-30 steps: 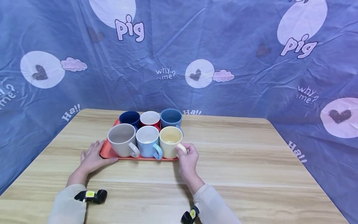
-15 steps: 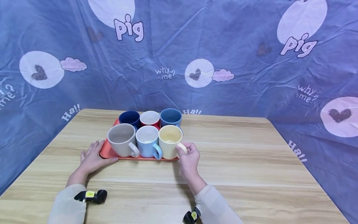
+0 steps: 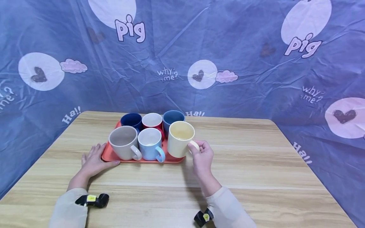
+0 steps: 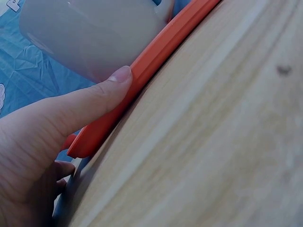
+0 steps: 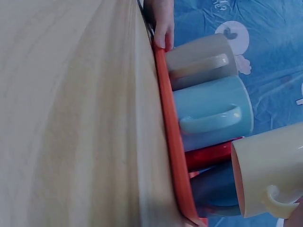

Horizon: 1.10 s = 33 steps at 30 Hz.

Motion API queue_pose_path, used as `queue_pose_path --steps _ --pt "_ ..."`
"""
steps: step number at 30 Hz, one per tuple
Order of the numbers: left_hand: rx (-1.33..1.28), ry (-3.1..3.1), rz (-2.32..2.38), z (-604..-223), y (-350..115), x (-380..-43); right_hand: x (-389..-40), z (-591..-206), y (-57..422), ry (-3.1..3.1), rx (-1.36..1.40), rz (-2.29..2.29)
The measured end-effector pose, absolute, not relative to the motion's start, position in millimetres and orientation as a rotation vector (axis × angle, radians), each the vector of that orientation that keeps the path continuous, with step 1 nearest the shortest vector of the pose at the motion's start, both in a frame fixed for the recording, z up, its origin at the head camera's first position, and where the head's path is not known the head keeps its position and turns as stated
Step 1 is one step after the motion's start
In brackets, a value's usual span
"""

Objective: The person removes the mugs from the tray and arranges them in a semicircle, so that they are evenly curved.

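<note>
My right hand (image 3: 203,157) pinches the handle of a cream mug (image 3: 179,142), which hangs above the right end of an orange tray (image 3: 151,161). In the right wrist view the cream mug (image 5: 270,165) is tilted and apart from the tray, with only a sliver of the hand showing at the edge. My left hand (image 3: 92,163) rests at the tray's front left corner, fingers spread and thumb straight along the rim. Closest to it on the tray stands a grey mug (image 3: 123,142). A light blue mug (image 3: 150,145) is beside that one.
Along the tray's back stand a dark blue mug (image 3: 131,120), a white-inside red mug (image 3: 152,120) and a medium blue mug (image 3: 172,117), partly hidden by the cream one. The wooden table (image 3: 251,164) extends right and frontward. A printed blue cloth (image 3: 245,95) hangs behind.
The cream mug has risen off the tray and moved right with my right hand, which held its handle throughout. My left hand and the other mugs have stayed put.
</note>
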<state>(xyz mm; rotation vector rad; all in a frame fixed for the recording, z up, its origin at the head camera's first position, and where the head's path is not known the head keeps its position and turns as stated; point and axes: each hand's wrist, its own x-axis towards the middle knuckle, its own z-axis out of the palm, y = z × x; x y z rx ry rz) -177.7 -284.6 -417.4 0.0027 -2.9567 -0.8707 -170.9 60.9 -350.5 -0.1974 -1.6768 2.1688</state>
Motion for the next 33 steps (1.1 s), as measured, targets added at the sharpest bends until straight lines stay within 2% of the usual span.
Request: queue_pose_path --steps 11,19,33 --pt "-0.01 -2.945 -0.868 -418 -285 -177 -168 -330 84 -1.555 -0.173 2.261" --pt "-0.018 -2.94 -0.858 -417 -285 -177 -176 -319 105 -1.526 -0.207 2.159" --pt "-0.016 -2.945 -0.843 -417 -285 -177 -202 -334 148 -1.49 -0.384 1.927"
